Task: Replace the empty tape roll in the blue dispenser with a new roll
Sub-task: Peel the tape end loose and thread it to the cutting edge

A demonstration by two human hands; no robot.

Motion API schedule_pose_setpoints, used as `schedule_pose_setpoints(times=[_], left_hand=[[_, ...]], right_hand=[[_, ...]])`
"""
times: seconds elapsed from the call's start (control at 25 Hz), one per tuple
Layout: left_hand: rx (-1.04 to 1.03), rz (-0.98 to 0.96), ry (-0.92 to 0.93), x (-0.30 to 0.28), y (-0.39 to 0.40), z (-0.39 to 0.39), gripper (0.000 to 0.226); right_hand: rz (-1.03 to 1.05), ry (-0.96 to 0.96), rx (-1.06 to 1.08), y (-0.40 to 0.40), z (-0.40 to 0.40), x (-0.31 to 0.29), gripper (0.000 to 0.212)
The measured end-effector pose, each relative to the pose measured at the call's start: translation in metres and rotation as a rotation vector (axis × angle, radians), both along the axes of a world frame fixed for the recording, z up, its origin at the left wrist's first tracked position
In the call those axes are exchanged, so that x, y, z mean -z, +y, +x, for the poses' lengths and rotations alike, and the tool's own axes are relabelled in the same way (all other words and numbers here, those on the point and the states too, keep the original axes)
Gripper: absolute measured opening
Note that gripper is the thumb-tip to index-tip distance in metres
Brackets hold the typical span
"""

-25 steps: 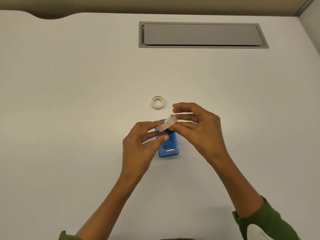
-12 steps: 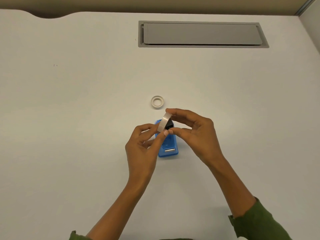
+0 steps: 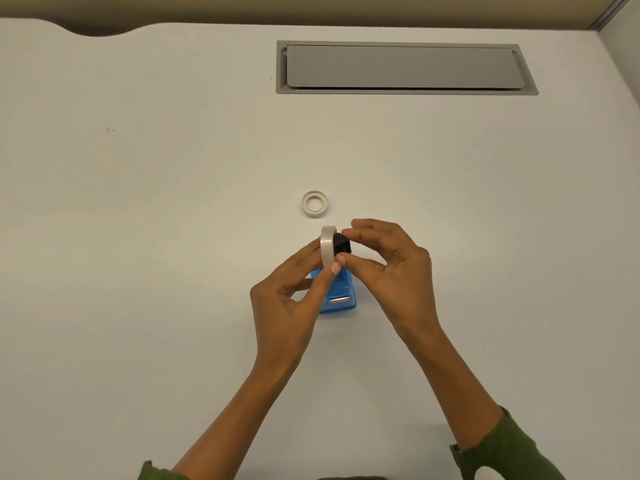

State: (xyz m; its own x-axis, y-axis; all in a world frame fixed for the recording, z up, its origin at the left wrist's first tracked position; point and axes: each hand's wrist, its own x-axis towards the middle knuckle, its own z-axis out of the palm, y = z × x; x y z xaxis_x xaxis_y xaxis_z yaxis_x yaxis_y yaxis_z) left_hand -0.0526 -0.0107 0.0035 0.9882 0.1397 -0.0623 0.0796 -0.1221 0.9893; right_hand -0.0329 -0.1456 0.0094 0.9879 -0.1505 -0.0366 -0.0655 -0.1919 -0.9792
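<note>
New tape roll [image 3: 327,250] held on edge above the blue dispenser [image 3: 341,299] on the tabletop [image 3: 138,237]. Left hand [image 3: 291,303] pinches the roll's rim; right hand [image 3: 388,268] pinches a black hub [image 3: 342,245] against its side. Empty core [image 3: 314,203] lies beyond. Roll looks light, rigid, smooth-faced; grip by the rim, clear of the centre hole.

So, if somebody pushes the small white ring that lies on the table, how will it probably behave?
The small white ring lies flat on the table, so a push would probably slide it, not roll it. It looks thin and hollow, so likely very light. Stood on its edge, it might roll easily.
</note>
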Motion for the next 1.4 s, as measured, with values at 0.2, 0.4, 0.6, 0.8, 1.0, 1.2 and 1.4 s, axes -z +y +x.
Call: schedule_pose_setpoints(times=[0.2, 0.4, 0.6, 0.8, 1.0, 1.2, 1.4], left_hand=[[0.016, -0.001, -0.033, 0.002, 0.002, -0.003, 0.027], [0.061, 0.085, -0.091, 0.004, 0.003, -0.002, 0.026], [0.128, 0.119, -0.072, 0.004, 0.01, 0.007, 0.023], [0.148, 0.107, -0.022, 0.001, 0.013, 0.017, 0.058], [0.208, 0.163, -0.039, 0.005, 0.019, 0.023, 0.054], [0.246, 0.216, -0.037, 0.01, 0.025, 0.025, 0.054], [0.239, 0.224, -0.015, 0.014, 0.027, 0.031, 0.054]], right_hand=[[0.033, 0.003, -0.007, 0.001, -0.004, 0.001, 0.026], [0.115, 0.016, -0.008, -0.005, -0.003, 0.002, 0.035], [0.166, 0.089, -0.106, -0.012, 0.001, 0.004, 0.025], [0.184, 0.12, -0.142, -0.017, 0.004, 0.005, 0.026], [0.034, 0.105, -0.163, -0.019, 0.008, 0.005, 0.028], [-0.077, 0.067, -0.228, -0.02, 0.013, 0.004, 0.029], [-0.238, -0.11, -0.253, -0.015, 0.012, 0.006, 0.028]])
